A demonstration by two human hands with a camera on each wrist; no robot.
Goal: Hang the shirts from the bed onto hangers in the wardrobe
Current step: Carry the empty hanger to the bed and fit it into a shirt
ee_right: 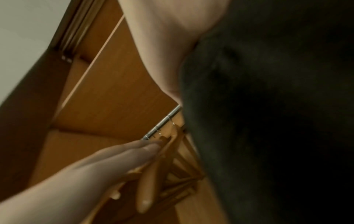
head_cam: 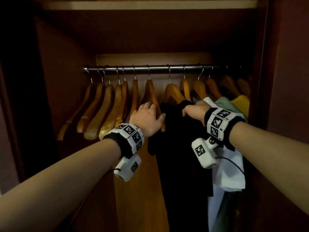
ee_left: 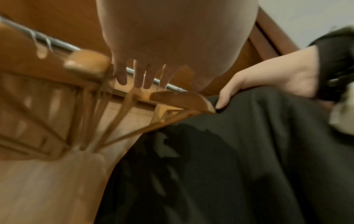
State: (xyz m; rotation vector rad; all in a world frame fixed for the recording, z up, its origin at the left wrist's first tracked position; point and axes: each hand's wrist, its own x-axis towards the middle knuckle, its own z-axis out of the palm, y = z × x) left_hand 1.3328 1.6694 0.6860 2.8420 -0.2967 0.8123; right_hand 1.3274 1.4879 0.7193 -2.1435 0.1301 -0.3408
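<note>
A black shirt hangs on a wooden hanger from the steel rail in the wardrobe. My right hand grips the shirt's near shoulder; its fingers are hidden in the cloth, and its thumb presses on the black shirt. Just left of the shirt, my left hand lies with straight fingers on an empty wooden hanger. In the right wrist view the black shirt fills the right side, and the left hand lies along the hanger.
Several empty wooden hangers crowd the rail's left half. Right of the black shirt hang a white shirt, a pale green one and a yellow one. Dark wardrobe walls close both sides, and a shelf runs overhead.
</note>
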